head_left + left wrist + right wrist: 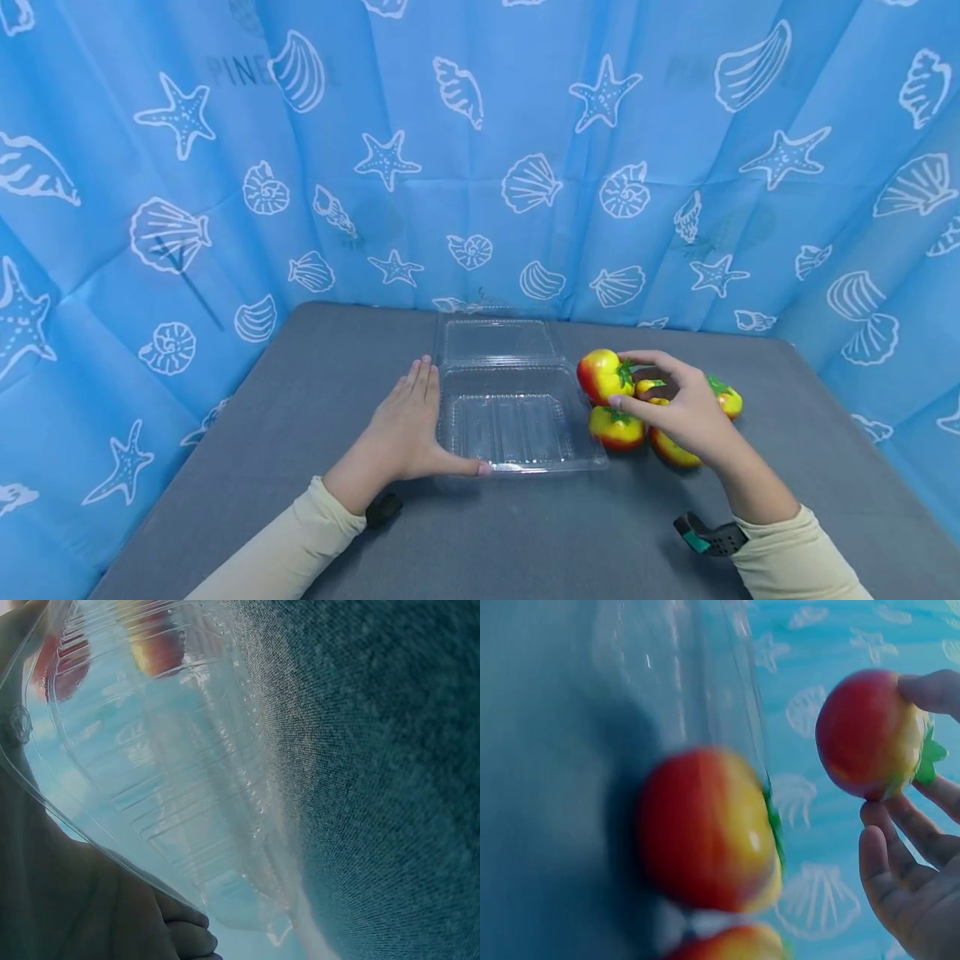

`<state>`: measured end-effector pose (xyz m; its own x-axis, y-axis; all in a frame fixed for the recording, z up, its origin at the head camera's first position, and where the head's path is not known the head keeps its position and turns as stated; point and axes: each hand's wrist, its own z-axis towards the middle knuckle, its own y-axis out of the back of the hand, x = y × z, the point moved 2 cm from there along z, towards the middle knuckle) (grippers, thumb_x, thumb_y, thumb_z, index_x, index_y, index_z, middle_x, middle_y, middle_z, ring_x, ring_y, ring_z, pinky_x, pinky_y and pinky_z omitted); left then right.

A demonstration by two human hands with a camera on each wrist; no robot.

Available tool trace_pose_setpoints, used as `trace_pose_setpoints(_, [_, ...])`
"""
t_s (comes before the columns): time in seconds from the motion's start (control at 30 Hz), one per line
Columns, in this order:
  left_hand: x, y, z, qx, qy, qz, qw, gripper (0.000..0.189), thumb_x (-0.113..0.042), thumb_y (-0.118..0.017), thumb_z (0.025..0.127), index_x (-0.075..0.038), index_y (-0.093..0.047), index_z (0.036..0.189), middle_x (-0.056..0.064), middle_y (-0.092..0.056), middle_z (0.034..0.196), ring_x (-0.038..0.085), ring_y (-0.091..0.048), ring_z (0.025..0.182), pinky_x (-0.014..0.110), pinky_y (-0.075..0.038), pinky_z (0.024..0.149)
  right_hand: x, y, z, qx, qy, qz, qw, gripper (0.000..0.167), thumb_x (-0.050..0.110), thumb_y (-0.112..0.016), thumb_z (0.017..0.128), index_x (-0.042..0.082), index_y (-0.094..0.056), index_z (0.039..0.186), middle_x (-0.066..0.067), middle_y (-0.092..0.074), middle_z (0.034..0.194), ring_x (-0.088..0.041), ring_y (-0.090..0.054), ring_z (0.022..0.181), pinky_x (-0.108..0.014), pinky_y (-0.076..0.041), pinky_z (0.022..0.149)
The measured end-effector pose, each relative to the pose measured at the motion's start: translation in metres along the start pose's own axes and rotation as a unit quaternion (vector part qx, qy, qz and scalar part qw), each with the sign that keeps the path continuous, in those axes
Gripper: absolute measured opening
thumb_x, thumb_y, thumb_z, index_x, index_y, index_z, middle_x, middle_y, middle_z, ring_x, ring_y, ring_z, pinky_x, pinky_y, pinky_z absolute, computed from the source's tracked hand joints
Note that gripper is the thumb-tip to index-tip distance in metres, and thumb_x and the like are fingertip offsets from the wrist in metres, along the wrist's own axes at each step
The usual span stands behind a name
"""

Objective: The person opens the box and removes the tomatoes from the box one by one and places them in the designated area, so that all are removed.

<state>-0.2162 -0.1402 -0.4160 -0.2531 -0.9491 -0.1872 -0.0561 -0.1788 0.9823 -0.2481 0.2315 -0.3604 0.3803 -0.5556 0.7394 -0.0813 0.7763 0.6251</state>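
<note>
A clear plastic clamshell box [525,469] lies on the table with its lid [495,337] folded back away from me. My left hand [408,429] rests along the box's left side, fingers straight, with the thumb on the front rim. Above the right edge of the box, my right hand [697,412] pinches a red-and-yellow fruit [862,735] with a green leafy top between thumb and fingertips. Right under it sits a similar fruit [617,433], close beside the box. The right wrist view shows the held fruit raised off the table.
More red-and-yellow fruits, one at the front [675,452] and one farther right [729,402], lie around and partly behind my right hand. A grey cloth covers the table [540,542]. A blue curtain [480,225] with shell prints hangs behind and at both sides.
</note>
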Motion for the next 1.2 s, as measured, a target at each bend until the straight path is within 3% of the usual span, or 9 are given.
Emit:
trace_pose_setpoints(0.13, [0.000,0.001,-0.001,0.002,0.004,-0.005,1.0000,0.163,-0.113,-0.042,0.058,0.003,-0.012,0.168,0.025,-0.003,0.177,0.038,-0.003,0.166,0.051,-0.017,0.134,-0.010,0.022,-0.006,-0.009,0.009,-0.022,0.9997,0.051,0.021,-0.082,0.096,0.012,-0.064,0.142,-0.007,-0.066,0.134,0.002,-0.062,0.105,-0.017,-0.059,0.084])
trace_pose_setpoints(0.4, [-0.001,0.004,-0.002,0.006,0.004,-0.016,0.9998,0.162,-0.111,-0.048,0.060,0.003,-0.011,0.168,0.026,-0.002,0.177,0.038,-0.003,0.166,0.051,-0.016,0.135,-0.034,0.066,-0.023,-0.029,0.008,-0.038,0.9988,0.053,0.014,-0.082,0.095,0.009,-0.061,0.144,0.025,-0.060,0.128,0.005,-0.064,0.100,-0.011,-0.056,0.079])
trace_pose_setpoints(0.73, [0.000,0.002,-0.002,0.007,0.003,-0.014,0.9999,0.163,-0.112,-0.046,0.058,0.004,-0.013,0.168,0.025,-0.002,0.177,0.038,-0.004,0.166,0.051,-0.017,0.135,-0.067,0.108,-0.039,-0.038,-0.056,-0.080,0.9945,0.054,0.021,-0.082,0.096,0.010,-0.060,0.144,0.034,-0.053,0.124,0.015,-0.057,0.096,-0.006,-0.052,0.074])
trace_pose_setpoints(0.93, [-0.001,0.003,-0.003,0.008,0.002,-0.012,0.9999,0.162,-0.112,-0.046,0.059,0.004,-0.013,0.168,0.025,-0.003,0.177,0.038,-0.004,0.166,0.052,-0.017,0.134,-0.085,0.121,-0.043,-0.035,-0.080,-0.106,0.9905,0.059,0.026,-0.082,0.095,0.003,-0.057,0.144,0.038,-0.048,0.118,0.023,-0.050,0.094,-0.007,-0.052,0.070])
trace_pose_setpoints(1.07, [-0.002,0.004,-0.003,0.009,0.002,-0.010,0.9999,0.162,-0.112,-0.046,0.059,0.004,-0.013,0.168,0.026,-0.003,0.177,0.039,-0.004,0.166,0.052,-0.017,0.134,-0.093,0.126,-0.046,-0.027,-0.091,-0.131,0.9868,0.064,0.027,-0.082,0.096,-0.005,-0.055,0.144,0.003,-0.061,0.130,0.026,-0.044,0.092,-0.008,-0.051,0.067])
trace_pose_setpoints(1.17, [-0.002,0.004,-0.002,0.009,0.002,-0.007,0.9999,0.162,-0.112,-0.045,0.059,0.004,-0.012,0.168,0.026,-0.003,0.177,0.039,-0.004,0.166,0.051,-0.017,0.135,-0.098,0.129,-0.048,-0.019,-0.099,-0.144,0.9844,0.066,0.028,-0.082,0.096,-0.007,-0.054,0.144,-0.029,-0.056,0.137,0.026,-0.042,0.091,-0.010,-0.050,0.066])
trace_pose_setpoints(1.2, [-0.002,0.004,-0.002,0.009,0.002,-0.006,0.9999,0.163,-0.112,-0.045,0.059,0.004,-0.012,0.168,0.026,-0.003,0.177,0.038,-0.004,0.166,0.051,-0.017,0.135,-0.100,0.130,-0.049,-0.017,-0.100,-0.145,0.9842,0.065,0.028,-0.082,0.096,-0.008,-0.054,0.144,-0.031,-0.056,0.137,0.026,-0.043,0.091,-0.011,-0.050,0.066])
